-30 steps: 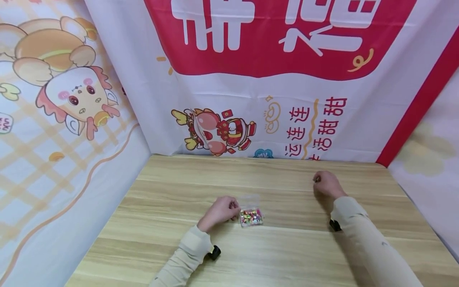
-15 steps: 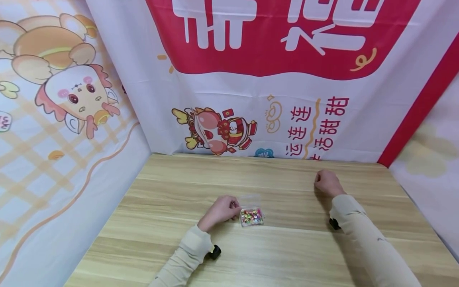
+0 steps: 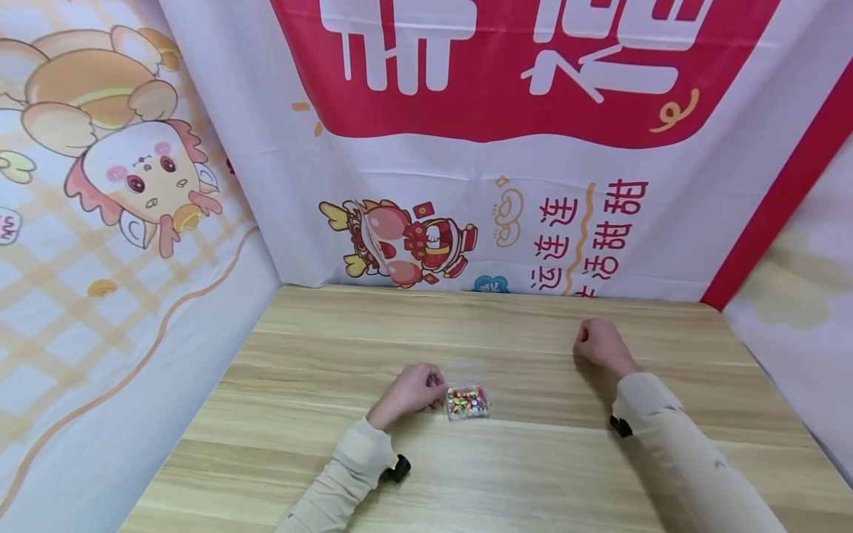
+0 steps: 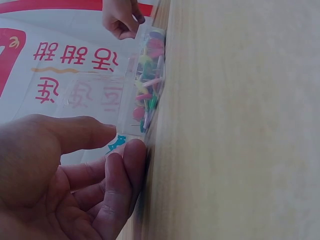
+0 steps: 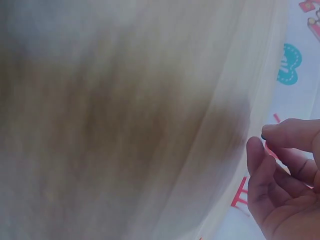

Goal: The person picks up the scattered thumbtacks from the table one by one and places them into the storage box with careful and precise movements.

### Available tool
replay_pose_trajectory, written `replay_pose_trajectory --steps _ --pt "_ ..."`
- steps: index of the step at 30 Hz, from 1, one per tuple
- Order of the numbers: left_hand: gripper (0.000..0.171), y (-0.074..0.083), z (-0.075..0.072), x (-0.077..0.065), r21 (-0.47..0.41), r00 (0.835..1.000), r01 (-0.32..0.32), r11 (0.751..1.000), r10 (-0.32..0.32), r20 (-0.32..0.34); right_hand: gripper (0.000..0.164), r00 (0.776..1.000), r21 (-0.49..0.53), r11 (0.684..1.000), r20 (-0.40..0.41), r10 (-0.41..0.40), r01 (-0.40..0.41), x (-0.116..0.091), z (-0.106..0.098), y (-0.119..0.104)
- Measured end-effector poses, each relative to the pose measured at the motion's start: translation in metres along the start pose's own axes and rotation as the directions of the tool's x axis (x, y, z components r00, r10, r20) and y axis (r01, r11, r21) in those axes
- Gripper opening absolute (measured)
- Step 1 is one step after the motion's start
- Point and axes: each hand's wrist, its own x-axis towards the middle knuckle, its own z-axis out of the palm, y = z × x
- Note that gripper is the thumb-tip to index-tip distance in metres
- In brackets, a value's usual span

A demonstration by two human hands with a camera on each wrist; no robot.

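Observation:
A small clear plastic box (image 3: 469, 404) of multicoloured thumbtacks (image 4: 147, 75) lies on the table, its transparent lid (image 4: 92, 97) swung up. My left hand (image 3: 412, 389) is at the box's left end, with thumb and fingertips gripping its edge. Toward the back right of the table, my right hand (image 3: 603, 346) has its fingers bent in. Its thumb and forefinger come together in the right wrist view on a tiny dark thing (image 5: 263, 137). Only a speck of that thing shows; the fingertips hide the rest, and I cannot tell its kind.
The wood-grain table (image 3: 520, 474) ends at a white and red printed cloth (image 3: 426, 170) along the back. Another patterned cloth (image 3: 133, 311) hangs down the left side. A black strap mount (image 3: 400, 468) sits on the left wrist, a similar black mount (image 3: 620, 426) on the right.
My right hand has shifted slightly left and toward me over the last half second. The left hand and the box have stayed in place.

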Motion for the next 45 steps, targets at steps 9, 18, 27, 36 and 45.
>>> replay_pose_trajectory --steps 9,18,27,36,45 --pt "0.012 0.000 -0.001 0.001 0.005 1.000 -0.011 1.000 0.011 -0.005 0.012 0.998 0.083 0.994 -0.004 -0.066 0.066 -0.008 0.010 -0.020" --pt "0.011 0.000 -0.001 0.000 -0.005 1.000 -0.005 1.000 0.005 -0.002 0.015 0.993 0.166 0.982 0.057 -0.104 0.093 -0.018 0.020 -0.057" --pt "0.011 -0.001 0.000 -0.001 -0.005 1.000 -0.003 1.000 0.003 -0.002 0.016 0.978 0.194 0.974 0.144 -0.150 0.120 -0.029 0.033 -0.092" --pt "0.011 -0.002 0.000 0.000 -0.007 1.000 -0.007 1.000 0.007 -0.003 0.017 0.947 0.198 0.952 0.175 -0.269 0.234 -0.041 0.049 -0.124" --pt "0.010 -0.001 0.000 -0.001 -0.027 1.000 -0.020 0.999 0.019 -0.008 0.018 0.926 0.183 0.943 0.211 -0.313 0.277 -0.044 0.058 -0.147"
